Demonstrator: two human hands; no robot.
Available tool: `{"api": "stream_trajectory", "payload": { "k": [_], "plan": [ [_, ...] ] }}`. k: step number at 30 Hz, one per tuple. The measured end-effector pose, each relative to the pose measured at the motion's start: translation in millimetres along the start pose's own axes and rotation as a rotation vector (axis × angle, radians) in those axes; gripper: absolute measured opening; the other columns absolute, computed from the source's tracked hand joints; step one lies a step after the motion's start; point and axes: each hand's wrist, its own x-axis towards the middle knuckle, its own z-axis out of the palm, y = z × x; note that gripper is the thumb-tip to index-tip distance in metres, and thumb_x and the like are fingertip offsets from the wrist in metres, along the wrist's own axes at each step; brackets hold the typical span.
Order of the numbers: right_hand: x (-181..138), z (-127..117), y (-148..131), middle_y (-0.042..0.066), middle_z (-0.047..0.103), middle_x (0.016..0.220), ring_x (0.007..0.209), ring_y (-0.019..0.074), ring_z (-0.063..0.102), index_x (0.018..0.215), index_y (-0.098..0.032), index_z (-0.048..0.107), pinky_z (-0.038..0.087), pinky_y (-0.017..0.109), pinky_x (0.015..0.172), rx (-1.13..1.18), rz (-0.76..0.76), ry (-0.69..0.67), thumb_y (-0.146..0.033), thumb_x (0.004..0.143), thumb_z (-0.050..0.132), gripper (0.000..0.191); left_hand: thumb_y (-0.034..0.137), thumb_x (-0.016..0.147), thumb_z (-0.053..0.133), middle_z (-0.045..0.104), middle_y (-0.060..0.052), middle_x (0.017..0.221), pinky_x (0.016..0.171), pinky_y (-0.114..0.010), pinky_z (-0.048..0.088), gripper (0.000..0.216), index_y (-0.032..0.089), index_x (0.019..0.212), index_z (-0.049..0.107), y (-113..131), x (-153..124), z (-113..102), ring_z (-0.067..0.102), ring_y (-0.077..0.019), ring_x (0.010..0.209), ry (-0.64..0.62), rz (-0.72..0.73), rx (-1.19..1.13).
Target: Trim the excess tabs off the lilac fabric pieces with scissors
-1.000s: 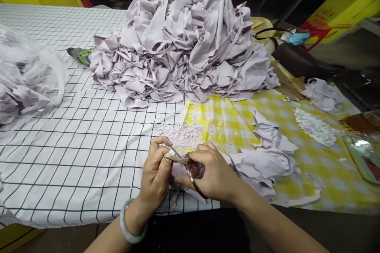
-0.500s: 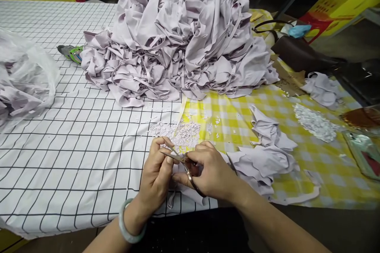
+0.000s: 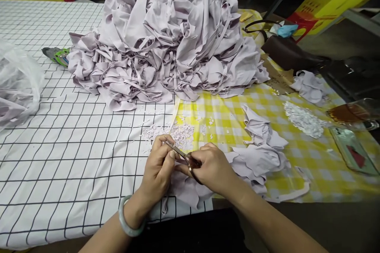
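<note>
My right hand [image 3: 213, 168] is wrapped round the handles of a pair of scissors [image 3: 190, 163], whose blades point up and left and are now together. The blade tips lie at the fingers of my left hand [image 3: 160, 162], which pinches a piece of pale lilac fabric [image 3: 191, 191]. That fabric hangs below both hands over the table's front edge; its pinched part is mostly hidden by my fingers. Just beyond my hands lies a scatter of tiny fabric snippets [image 3: 181, 132]. Several fabric pieces [image 3: 258, 160] lie to the right of my right hand.
A tall heap of lilac fabric [image 3: 166, 43] stands behind the snippets. At left is a clear plastic bag [image 3: 32, 75] with fabric inside. On the right are a pile of white bits [image 3: 304, 118], a glass of brown liquid [image 3: 350, 112], a phone [image 3: 353, 150] and a dark bag [image 3: 293, 51].
The scissor blades were apart and have come together at my left fingers. The view has shifted slightly, so the heap and the things at right appear further left.
</note>
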Motion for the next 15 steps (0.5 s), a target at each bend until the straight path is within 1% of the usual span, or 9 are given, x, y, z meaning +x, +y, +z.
{"api": "stream_trajectory", "payload": {
  "k": [4,6,8,9,10,11,12,13,15],
  "plan": [
    [2.2,-10.3,10.3,-0.005,0.041,0.044,0.046,0.0093,0.037,0.047,-0.019,0.045,0.031,0.027,0.054,0.091,0.128,-0.005,-0.071,0.079,0.068,0.065,0.035,0.102,0.048,0.053,-0.009,0.098,0.087,-0.035,0.047,0.035,0.019,0.075,0.063,0.3,1.2,-3.0,0.051,-0.0234,0.102,-0.013,-0.058,0.005],
    [-1.1,-24.1,15.8,-0.002,0.05,0.053,0.052,0.0127,0.048,0.055,-0.02,0.051,0.035,0.027,0.053,0.161,0.19,0.058,-0.073,0.075,0.069,0.06,0.036,0.1,0.052,0.054,-0.01,0.103,0.074,-0.032,0.048,0.033,0.019,0.075,0.065,11.5,-2.0,-12.8,0.052,-0.0212,0.091,-0.033,-0.118,-0.066],
    [-8.8,-39.4,21.0,0.004,0.066,0.079,0.076,0.0206,0.063,0.078,-0.021,0.061,0.047,0.03,0.066,0.222,0.16,0.128,-0.072,0.073,0.073,0.052,0.036,0.098,0.055,0.054,-0.01,0.102,0.057,-0.029,0.044,0.032,0.019,0.073,0.066,30.8,-6.7,-27.7,0.049,-0.0177,0.075,-0.06,-0.185,-0.189],
    [-13.7,-45.4,23.3,0.007,0.069,0.097,0.092,0.0245,0.065,0.092,-0.022,0.061,0.05,0.034,0.077,0.236,0.118,0.137,-0.069,0.072,0.075,0.053,0.036,0.096,0.057,0.054,-0.01,0.096,0.052,-0.028,0.042,0.032,0.019,0.071,0.066,42.1,-9.4,-36.2,0.047,-0.0171,0.07,-0.061,-0.208,-0.245],
    [-18.7,-49.3,25.3,0.009,0.067,0.112,0.106,0.0272,0.063,0.103,-0.023,0.058,0.051,0.038,0.088,0.235,0.073,0.124,-0.064,0.072,0.078,0.055,0.037,0.095,0.059,0.053,-0.009,0.088,0.049,-0.028,0.041,0.034,0.019,0.067,0.066,53.3,-12.0,-44.6,0.046,-0.0173,0.067,-0.053,-0.217,-0.284],
    [-23.1,-50.6,27.2,0.01,0.064,0.122,0.115,0.0285,0.06,0.109,-0.024,0.054,0.049,0.041,0.095,0.214,0.03,0.092,-0.058,0.073,0.08,0.056,0.039,0.093,0.061,0.052,-0.009,0.08,0.049,-0.029,0.043,0.035,0.02,0.063,0.065,63.4,-14.7,-52.6,0.047,-0.0183,0.066,-0.04,-0.217,-0.305],
    [-26.5,-49.3,28.9,0.01,0.062,0.123,0.118,0.029,0.058,0.109,-0.025,0.052,0.048,0.043,0.098,0.17,-0.008,0.052,-0.05,0.075,0.08,0.051,0.04,0.092,0.062,0.05,-0.008,0.074,0.049,-0.03,0.044,0.037,0.02,0.06,0.064,71.4,-17.3,-60.0,0.048,-0.0191,0.066,-0.029,-0.213,-0.314],
    [-28.5,-45.8,30.7,0.01,0.063,0.119,0.116,0.0289,0.058,0.105,-0.024,0.052,0.047,0.044,0.099,0.108,-0.036,0.013,-0.041,0.078,0.078,0.041,0.041,0.091,0.063,0.049,-0.008,0.071,0.049,-0.03,0.045,0.038,0.02,0.059,0.063,76.6,-19.9,-66.8,0.048,-0.019,0.065,-0.026,-0.21,-0.32],
    [-28.4,-35.4,34.4,0.008,0.064,0.102,0.104,0.0279,0.059,0.092,-0.023,0.053,0.046,0.044,0.094,-0.025,-0.064,-0.031,-0.022,0.08,0.068,0.019,0.04,0.09,0.063,0.051,-0.007,0.069,0.045,-0.03,0.043,0.038,0.02,0.057,0.062,77.1,-24.9,-80.1,0.047,-0.0163,0.057,-0.027,-0.2,-0.343]
  ]
}}
